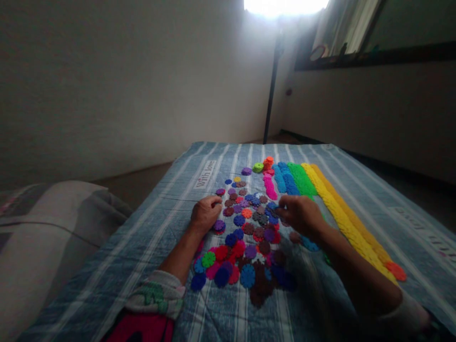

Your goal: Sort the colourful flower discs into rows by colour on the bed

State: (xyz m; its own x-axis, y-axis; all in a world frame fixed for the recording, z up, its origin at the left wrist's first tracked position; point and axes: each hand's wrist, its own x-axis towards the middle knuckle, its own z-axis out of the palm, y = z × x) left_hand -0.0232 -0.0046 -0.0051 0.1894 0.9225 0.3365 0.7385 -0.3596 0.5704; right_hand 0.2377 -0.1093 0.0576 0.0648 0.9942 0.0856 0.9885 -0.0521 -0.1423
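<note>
Many flat, notched plastic discs in mixed colours lie loosely on a striped blue cloth. My left hand point(206, 212) is at the left edge of this spread, its fingers curled together beside a purple disc point(219, 225); whatever they hold, if anything, is too small to make out. On the right, my right hand point(298, 213) pinches a blue disc point(274, 209) over the pile's right side. Beyond and right of it run overlapping rows of sorted discs: pink point(270, 187), blue point(288, 179), green point(302, 180), yellow point(342, 221) and orange-yellow point(351, 214).
The striped cloth point(156, 228) covers a low surface. Small stacks of purple point(246, 171), lime point(258, 167) and orange point(268, 163) discs stand at the back. Orange discs point(396, 270) lie near right. Bedding point(53, 237) is at left; a lamp pole point(272, 90) rises behind.
</note>
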